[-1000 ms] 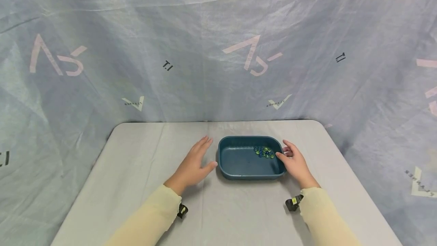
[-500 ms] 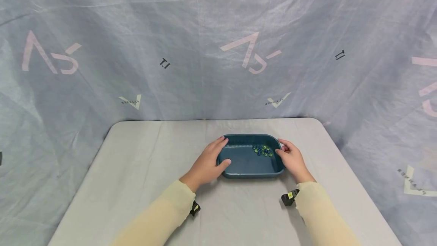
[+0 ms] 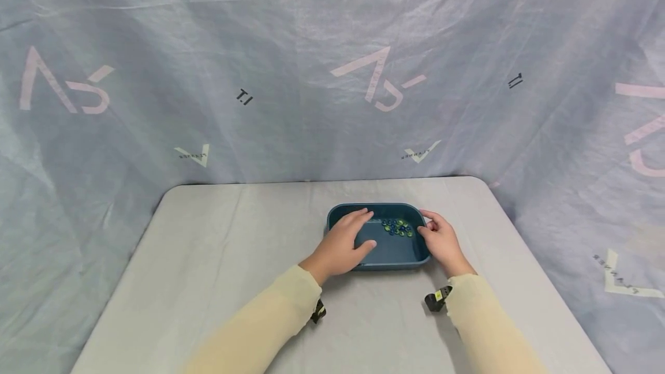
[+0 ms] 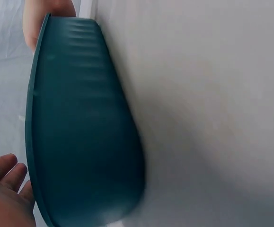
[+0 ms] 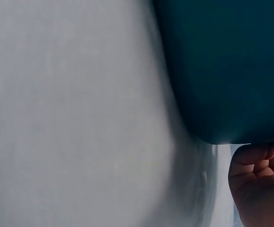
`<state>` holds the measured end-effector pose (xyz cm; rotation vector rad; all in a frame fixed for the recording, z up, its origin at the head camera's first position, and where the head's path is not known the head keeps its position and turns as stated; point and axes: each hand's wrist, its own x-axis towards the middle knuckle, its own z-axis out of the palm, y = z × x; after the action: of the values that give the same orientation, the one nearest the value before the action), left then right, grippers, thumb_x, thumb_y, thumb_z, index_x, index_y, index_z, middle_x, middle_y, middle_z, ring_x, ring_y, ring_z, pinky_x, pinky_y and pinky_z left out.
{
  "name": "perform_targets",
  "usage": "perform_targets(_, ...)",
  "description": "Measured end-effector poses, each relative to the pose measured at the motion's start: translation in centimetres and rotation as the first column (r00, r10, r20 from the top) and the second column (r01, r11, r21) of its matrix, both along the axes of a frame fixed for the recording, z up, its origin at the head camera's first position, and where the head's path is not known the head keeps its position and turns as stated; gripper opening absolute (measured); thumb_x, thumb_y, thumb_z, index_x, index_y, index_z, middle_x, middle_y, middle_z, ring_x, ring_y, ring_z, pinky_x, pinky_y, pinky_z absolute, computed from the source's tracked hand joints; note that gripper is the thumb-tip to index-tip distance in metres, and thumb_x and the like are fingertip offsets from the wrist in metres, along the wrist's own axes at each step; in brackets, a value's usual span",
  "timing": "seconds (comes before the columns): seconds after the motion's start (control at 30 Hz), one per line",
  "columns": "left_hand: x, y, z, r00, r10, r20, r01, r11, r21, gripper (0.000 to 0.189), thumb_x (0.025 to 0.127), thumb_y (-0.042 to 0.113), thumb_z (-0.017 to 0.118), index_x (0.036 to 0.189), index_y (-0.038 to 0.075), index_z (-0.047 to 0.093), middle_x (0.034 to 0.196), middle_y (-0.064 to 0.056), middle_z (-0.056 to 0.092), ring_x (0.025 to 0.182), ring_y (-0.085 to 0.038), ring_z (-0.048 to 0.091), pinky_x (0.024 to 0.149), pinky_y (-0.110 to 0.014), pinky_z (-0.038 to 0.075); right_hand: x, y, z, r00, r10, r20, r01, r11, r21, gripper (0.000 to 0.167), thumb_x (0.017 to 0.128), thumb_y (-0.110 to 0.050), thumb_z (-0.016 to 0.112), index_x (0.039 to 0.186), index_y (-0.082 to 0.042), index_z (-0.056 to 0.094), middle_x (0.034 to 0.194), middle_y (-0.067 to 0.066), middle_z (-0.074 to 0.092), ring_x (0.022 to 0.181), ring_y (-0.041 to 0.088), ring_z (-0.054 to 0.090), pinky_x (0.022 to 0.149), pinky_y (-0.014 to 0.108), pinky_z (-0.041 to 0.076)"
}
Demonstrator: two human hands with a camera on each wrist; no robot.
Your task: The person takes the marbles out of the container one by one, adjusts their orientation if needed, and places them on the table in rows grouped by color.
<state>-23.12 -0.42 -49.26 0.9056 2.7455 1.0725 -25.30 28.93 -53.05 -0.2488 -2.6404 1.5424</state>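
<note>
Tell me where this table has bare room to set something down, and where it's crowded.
The table is freest between its left edge and the left sleeve, then between both sleeves and right of the right hand. Crowded: the tray, with the left hand over its left end and small round pieces near its right.

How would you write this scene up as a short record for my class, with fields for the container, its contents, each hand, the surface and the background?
Container: dark teal tray, rounded corners, open top
Contents: small blue and green pieces, grouped in the tray's right half, toward the back
Left hand: left hand over the tray's left part, fingers extended; contact unclear
Right hand: right hand grips the tray's right end
Surface: pale table
Background: grey cloth with printed marks
</note>
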Motion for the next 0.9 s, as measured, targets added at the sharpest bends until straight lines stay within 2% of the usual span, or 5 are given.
perform_targets(0.33,-1.7,3.2,0.2,0.999,0.008,0.047,-0.010,0.999,0.041,0.062,0.107,0.048,0.053,0.162,0.025,0.035,0.162,0.003,0.036,0.149,-0.020,0.034,0.113,-0.048,0.039,-0.1,0.1,-0.1,1.000,0.008,0.015,-0.008,1.000,-0.008,0.047,0.102,-0.007,0.057,0.149,-0.007,0.052,0.088,0.009,0.047,0.077,0.024,0.048,0.064,0.030,0.041)
perform_targets(0.5,-2.2,4.5,0.4,0.989,0.057,0.137,-0.069,0.994,0.082,0.056,0.107,0.049,0.053,0.158,0.030,0.041,0.157,0.004,0.042,0.143,-0.018,0.041,0.110,-0.045,0.043,-0.1,0.1,-0.2,1.000,0.002,0.017,-0.002,1.000,-0.004,0.047,0.102,-0.006,0.057,0.148,-0.007,0.052,0.088,0.008,0.047,0.077,0.024,0.047,0.064,0.030,0.041)
perform_targets(0.57,-2.4,4.9,0.3,0.987,0.075,0.143,-0.089,0.991,0.098,0.054,0.107,0.049,0.053,0.156,0.031,0.044,0.154,0.007,0.045,0.140,-0.015,0.044,0.109,-0.043,0.044,-0.2,0.1,-0.2,1.000,0.000,0.012,0.000,1.000,0.000,0.047,0.101,-0.006,0.057,0.148,-0.006,0.052,0.087,0.007,0.047,0.077,0.023,0.047,0.064,0.030,0.040)
perform_targets(0.7,-3.0,5.9,-0.2,0.983,0.109,0.150,-0.130,0.982,0.139,0.049,0.107,0.044,0.056,0.152,0.025,0.051,0.144,0.008,0.053,0.132,-0.012,0.052,0.106,-0.038,0.047,-0.2,0.1,-0.3,1.000,0.000,0.008,0.000,1.000,0.007,0.047,0.101,-0.005,0.057,0.148,-0.005,0.052,0.086,0.006,0.048,0.076,0.022,0.047,0.064,0.029,0.041)
perform_targets(0.9,-3.5,7.8,-0.7,0.958,0.188,0.216,-0.230,0.954,0.193,0.044,0.106,0.037,0.061,0.146,0.019,0.058,0.130,0.005,0.059,0.117,-0.012,0.058,0.100,-0.034,0.050,-0.2,0.1,-0.2,1.000,0.010,0.001,-0.010,1.000,0.013,0.046,0.101,-0.007,0.058,0.146,-0.005,0.053,0.086,0.008,0.049,0.074,0.022,0.049,0.063,0.029,0.042)
